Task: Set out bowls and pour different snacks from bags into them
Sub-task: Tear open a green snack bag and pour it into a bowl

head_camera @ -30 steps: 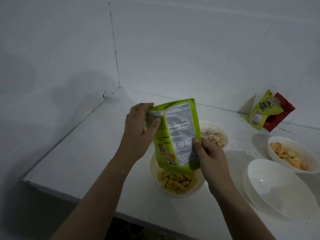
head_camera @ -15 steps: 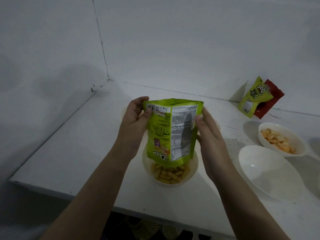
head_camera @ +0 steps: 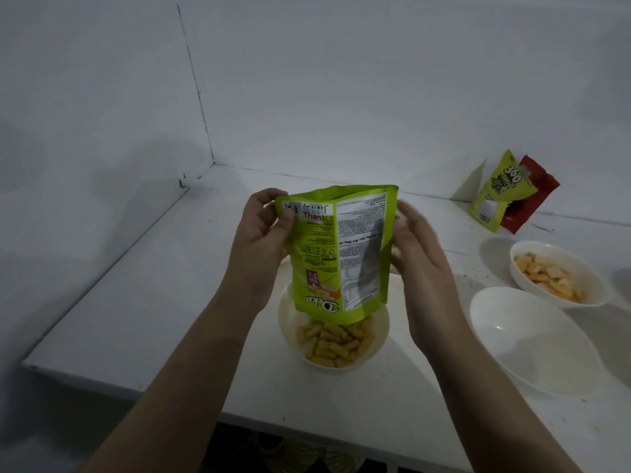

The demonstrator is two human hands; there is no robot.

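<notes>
A green snack bag (head_camera: 338, 247) hangs upside down, mouth down, over a white bowl (head_camera: 379, 339) that holds yellow tube-shaped snacks (head_camera: 333, 341). My left hand (head_camera: 261, 247) pinches the bag's upper left corner. My right hand (head_camera: 420, 257) lies flat against the bag's right side with its fingers spread. An empty white bowl (head_camera: 532, 339) sits to the right, and behind it another white bowl (head_camera: 560, 273) holds orange square snacks. A further bowl behind the bag is almost fully hidden.
A green bag (head_camera: 498, 192) and a red bag (head_camera: 532, 196) lean against the back wall at the right. The white table (head_camera: 136, 302) ends at a front edge near me and meets walls at the left and back.
The bag has gone from tilted to straight upside down over the bowl. My right hand moved from its lower edge up to its right side, fingers opening out.
</notes>
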